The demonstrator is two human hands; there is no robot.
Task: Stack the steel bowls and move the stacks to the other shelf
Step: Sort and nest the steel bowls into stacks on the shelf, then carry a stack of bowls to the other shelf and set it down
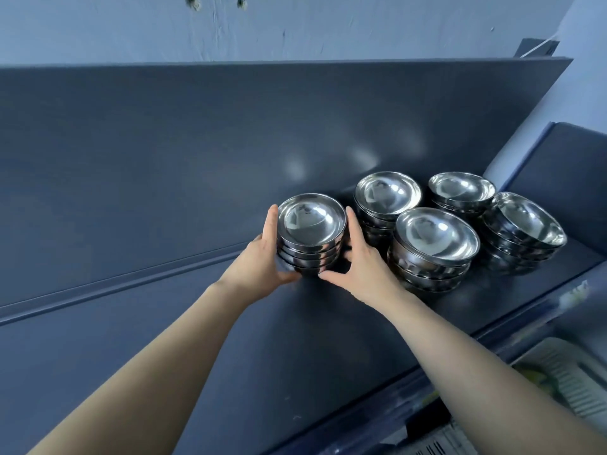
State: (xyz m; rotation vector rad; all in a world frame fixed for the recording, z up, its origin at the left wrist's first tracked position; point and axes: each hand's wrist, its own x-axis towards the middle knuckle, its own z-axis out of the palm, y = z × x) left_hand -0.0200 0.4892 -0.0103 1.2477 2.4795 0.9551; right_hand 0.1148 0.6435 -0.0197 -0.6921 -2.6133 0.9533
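A stack of several shiny steel bowls (pixel 310 233) sits on the dark blue shelf (pixel 197 339), left of the others. My left hand (pixel 262 257) cups its left side and my right hand (pixel 363 257) cups its right side, thumbs near the base. To the right stand more stacks of steel bowls: one at the back (pixel 387 198), one in front (pixel 433 247), one at the back right (pixel 461 192) and one at the far right (pixel 525 231).
The shelf's dark back panel (pixel 230 133) rises behind the bowls, with a pale wall (pixel 295 24) above it. A side panel (pixel 565 165) closes the right end. Below the shelf's front edge at the lower right is a white ribbed rack (pixel 571 379).
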